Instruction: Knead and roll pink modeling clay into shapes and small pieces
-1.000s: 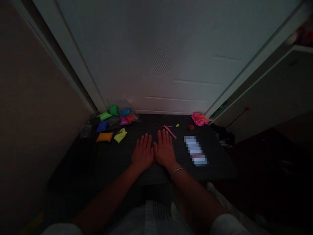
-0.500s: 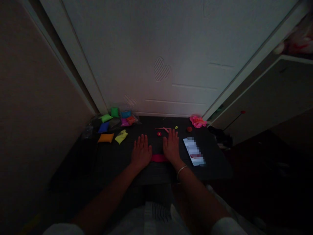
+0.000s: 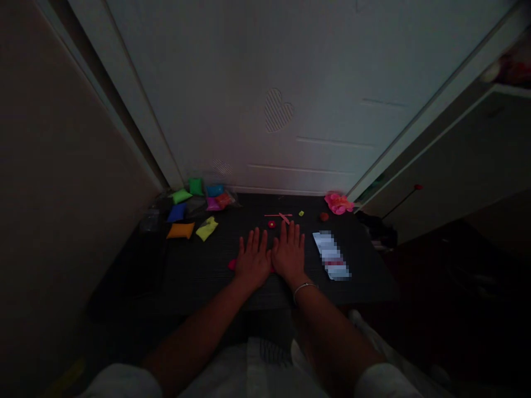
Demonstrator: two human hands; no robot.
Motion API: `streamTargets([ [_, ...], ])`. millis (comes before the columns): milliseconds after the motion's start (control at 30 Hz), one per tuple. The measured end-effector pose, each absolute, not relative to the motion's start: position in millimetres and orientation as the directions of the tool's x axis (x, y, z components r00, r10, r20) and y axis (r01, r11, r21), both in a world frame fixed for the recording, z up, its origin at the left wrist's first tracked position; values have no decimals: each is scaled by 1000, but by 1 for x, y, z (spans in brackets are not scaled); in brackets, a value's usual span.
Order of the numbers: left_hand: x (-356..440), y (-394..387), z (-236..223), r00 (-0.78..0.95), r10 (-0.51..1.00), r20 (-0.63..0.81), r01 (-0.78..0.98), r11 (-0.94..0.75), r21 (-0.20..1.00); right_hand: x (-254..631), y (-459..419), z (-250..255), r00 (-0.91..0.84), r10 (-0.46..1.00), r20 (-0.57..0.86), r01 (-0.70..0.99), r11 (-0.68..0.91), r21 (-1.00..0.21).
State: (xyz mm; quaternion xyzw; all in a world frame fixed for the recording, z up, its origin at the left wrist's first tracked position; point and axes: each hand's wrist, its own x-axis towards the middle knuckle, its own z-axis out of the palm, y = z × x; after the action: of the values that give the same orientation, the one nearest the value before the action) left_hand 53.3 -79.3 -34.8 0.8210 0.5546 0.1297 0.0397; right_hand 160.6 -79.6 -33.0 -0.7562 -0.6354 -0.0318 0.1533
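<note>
A strip of reddish-pink modelling clay (image 3: 232, 265) lies on the dark table, mostly covered by my two hands. My left hand (image 3: 253, 258) rests flat over it with fingers stretched out, and the clay's left end sticks out beside it. Close against it, thumbs nearly touching, my right hand (image 3: 290, 253) also lies flat and open, with a bracelet on the wrist. A bit of clay shows between the palms. Just beyond the hands sit a small red disc with a pale centre (image 3: 271, 224), a thin pink stick (image 3: 277, 215) and a pink modelling tool (image 3: 284, 218).
A lit phone (image 3: 331, 255) lies to the right. Behind it are a brown-red ball (image 3: 324, 216), a yellow bit (image 3: 301, 213) and a pink flower-like piece (image 3: 339, 203). On the left are several coloured clay packets, including orange (image 3: 180, 230) and yellow (image 3: 207, 228). A white panel (image 3: 232, 110) rises behind.
Both hands first moved apart, baring the pink strip and the small red disc. Since then my left hand has shifted right over the clay, and the hands are close together again.
</note>
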Motion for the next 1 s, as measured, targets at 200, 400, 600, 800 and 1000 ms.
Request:
streamTargets([
  [200, 51, -73, -30, 318, 936, 148, 894, -348, 283, 177, -69, -28, 263, 952, 159, 913, -193, -358],
  [400, 47, -78, -24, 358, 901, 247, 870, -418, 263, 216, -70, -13, 30, 996, 84, 939, 1, -343],
  [600, 47, -83, -33, 419, 888, 193, 865, -454, 212, 227, -76, -3, -54, 994, -96, 941, 19, -337],
  [800, 41, -101, -24, 526, 804, 276, 779, -586, 221, 230, -55, 25, -121, 882, -455, 970, 9, -241],
  [1000, 34, -129, -29, 675, 707, 213, 663, -707, 246, 224, -30, 29, -187, 750, -634, 982, 138, -127],
])
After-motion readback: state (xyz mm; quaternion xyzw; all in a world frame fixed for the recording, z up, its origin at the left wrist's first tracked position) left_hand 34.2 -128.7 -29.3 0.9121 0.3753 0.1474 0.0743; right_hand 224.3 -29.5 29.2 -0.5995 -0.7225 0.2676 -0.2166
